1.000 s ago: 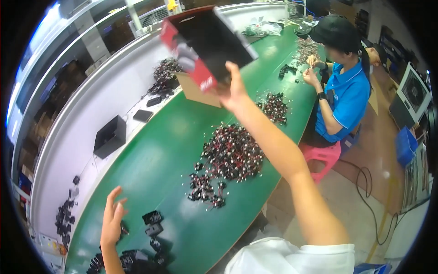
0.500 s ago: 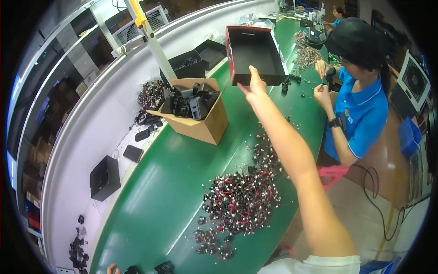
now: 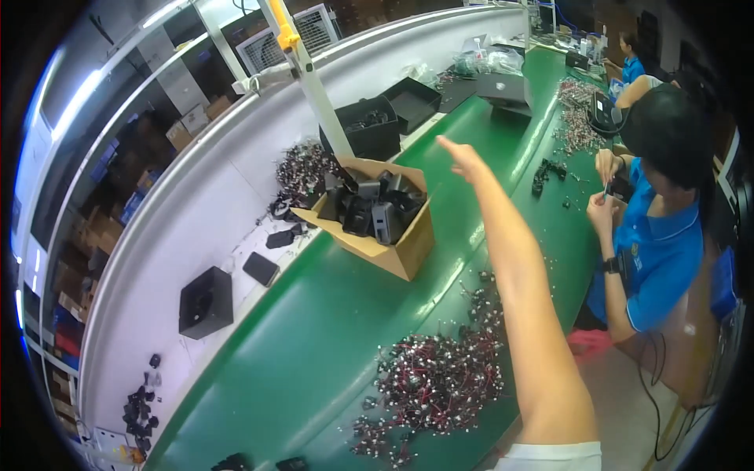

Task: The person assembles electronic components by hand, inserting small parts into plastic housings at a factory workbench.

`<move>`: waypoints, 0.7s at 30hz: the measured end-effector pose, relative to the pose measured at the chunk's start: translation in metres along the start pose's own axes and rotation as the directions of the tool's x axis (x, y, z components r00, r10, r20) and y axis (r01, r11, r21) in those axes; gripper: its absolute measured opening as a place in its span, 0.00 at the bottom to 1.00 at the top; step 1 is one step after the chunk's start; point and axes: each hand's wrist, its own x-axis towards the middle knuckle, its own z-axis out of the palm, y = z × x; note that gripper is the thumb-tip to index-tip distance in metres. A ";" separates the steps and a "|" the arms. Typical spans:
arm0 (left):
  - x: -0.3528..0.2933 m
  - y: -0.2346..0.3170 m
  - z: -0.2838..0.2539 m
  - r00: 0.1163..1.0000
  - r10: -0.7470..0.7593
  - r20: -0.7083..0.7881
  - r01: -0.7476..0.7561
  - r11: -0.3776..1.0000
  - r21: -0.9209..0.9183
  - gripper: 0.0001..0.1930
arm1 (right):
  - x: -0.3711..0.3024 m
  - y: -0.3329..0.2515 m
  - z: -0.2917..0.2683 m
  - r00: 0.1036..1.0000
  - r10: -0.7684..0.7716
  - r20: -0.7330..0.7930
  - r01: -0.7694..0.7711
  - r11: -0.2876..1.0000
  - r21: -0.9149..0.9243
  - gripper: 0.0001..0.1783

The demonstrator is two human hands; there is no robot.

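Reaching right hand (image 3: 465, 162), dark box (image 3: 504, 90) released beyond

Green bench (image 3: 314, 337) with a dark grey box (image 3: 505, 88), a tan carton (image 3: 393, 263) of black and grey parts (image 3: 385, 220), and red, black and white wired pieces (image 3: 440, 381).

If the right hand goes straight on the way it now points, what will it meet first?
Probably the open black tray, up and left of the right hand; depth is unclear here.
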 end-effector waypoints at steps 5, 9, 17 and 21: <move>0.007 0.004 0.020 1.000 0.021 0.008 -0.021 1.000 0.011 0.17 | -0.083 -0.001 0.077 0.926 -0.151 0.346 0.098 0.981 0.167 0.37; 0.043 0.011 0.054 0.976 0.219 0.004 -0.217 0.966 0.140 0.23 | -0.109 0.017 0.067 0.799 -0.380 0.466 0.171 0.886 0.430 0.29; 0.071 0.116 0.112 0.782 0.619 0.072 -0.617 0.753 0.228 0.21 | -0.153 -0.027 0.115 0.993 -0.050 0.110 0.065 0.989 -0.134 0.26; 0.130 0.162 0.143 0.657 0.751 -0.060 -0.734 0.656 0.172 0.19 | -0.128 -0.018 0.111 0.979 -0.156 -0.130 0.107 0.942 -0.319 0.25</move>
